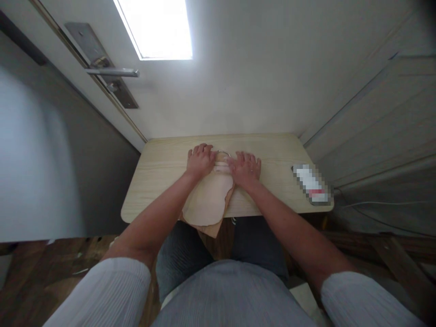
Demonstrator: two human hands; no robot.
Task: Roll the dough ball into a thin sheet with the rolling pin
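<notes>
Resting near top of pale sheet [206,202]: left hand [200,161] one side, right hand [244,168] other side, hands apart, metal ring [224,152] between. Cannot tell if either pinches anything. Pale sheet lies on table [275,147], brown sheet [211,230] under it, low ends poking past near edge. Could bend if body [231,290] leans in. Could rip if hands pull opposite ways.

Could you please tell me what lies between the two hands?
In the head view, a curved metal piece and the upper end of a pale sheet lie between the left hand and the right hand.
</notes>
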